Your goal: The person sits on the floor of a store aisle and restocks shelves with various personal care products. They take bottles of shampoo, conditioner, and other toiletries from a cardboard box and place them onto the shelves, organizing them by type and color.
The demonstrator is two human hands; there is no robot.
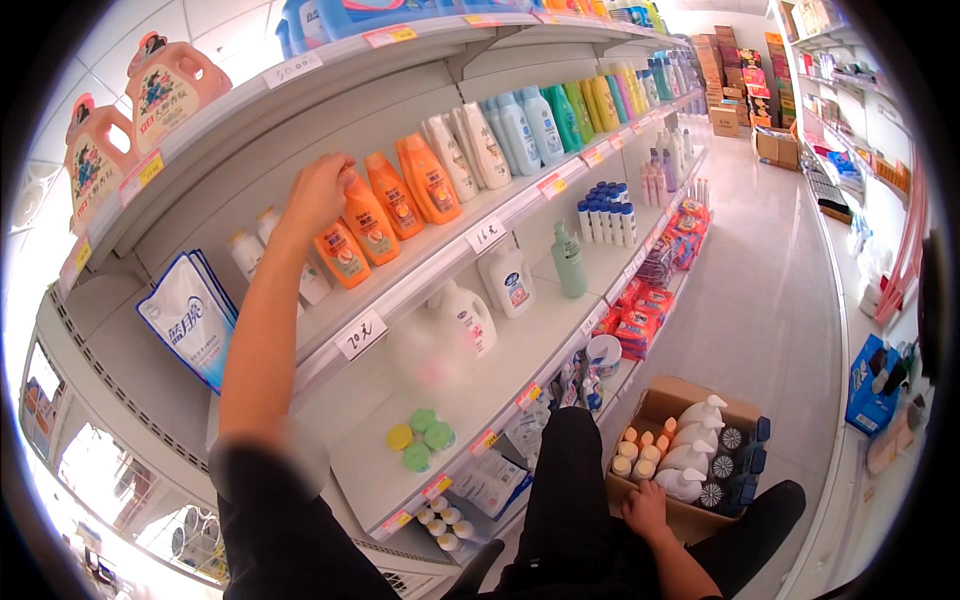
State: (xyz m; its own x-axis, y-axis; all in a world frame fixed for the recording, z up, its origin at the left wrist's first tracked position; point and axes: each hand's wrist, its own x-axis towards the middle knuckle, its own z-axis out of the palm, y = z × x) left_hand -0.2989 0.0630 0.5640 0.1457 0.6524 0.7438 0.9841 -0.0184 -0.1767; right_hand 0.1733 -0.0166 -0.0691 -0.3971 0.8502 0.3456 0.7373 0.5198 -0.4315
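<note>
On the middle shelf my left hand (319,196) is on the top of an orange shampoo bottle (370,221); whether the fingers grip it is not plain. Another orange bottle (342,253) stands at its left, and several more (430,180) stand at its right. White bottles are partly hidden behind my left forearm. Low at the right, my right hand (645,508) rests on the near rim of an open cardboard box (679,390). White pump bottles (697,435), orange-topped bottles (649,442) and dark-capped bottles stand in the box.
Cream and blue bottles stand farther along the shelf (495,206). White detergent pouches (187,319) are at its left end. Below are a green pump bottle (569,259), white jugs (510,281) and green tubs (435,435). Shelving lines the aisle's right side; stacked cartons (727,75) stand at its far end.
</note>
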